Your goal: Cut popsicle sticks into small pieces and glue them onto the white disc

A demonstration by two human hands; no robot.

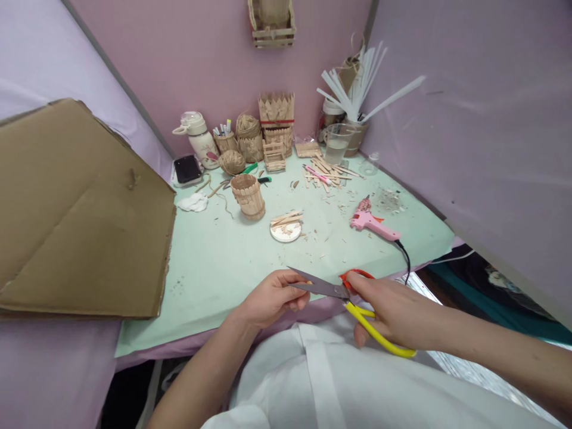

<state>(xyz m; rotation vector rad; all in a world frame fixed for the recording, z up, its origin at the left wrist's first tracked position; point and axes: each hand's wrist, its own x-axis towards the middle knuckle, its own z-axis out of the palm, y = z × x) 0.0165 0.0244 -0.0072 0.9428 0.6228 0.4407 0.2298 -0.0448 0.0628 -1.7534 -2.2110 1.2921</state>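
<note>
My right hand [397,313] grips scissors [330,289] with one red and one yellow handle, blades parted and pointing left. My left hand [274,295] is curled with its fingertips pinched right at the blades; what it pinches is too small to make out. Both hands hover at the near edge of the pale green table [214,262], above my white apron. A small barrel of wooden sticks [248,195] and a white disc [286,229] stacked with cut sticks lie further back.
A pink glue gun [370,220] with a black cord lies at the right. A big cardboard sheet [80,208] covers the left. Twine balls, stick crafts, a flask, a phone, a glass and loose sticks [324,170] crowd the back. Pink walls enclose the table.
</note>
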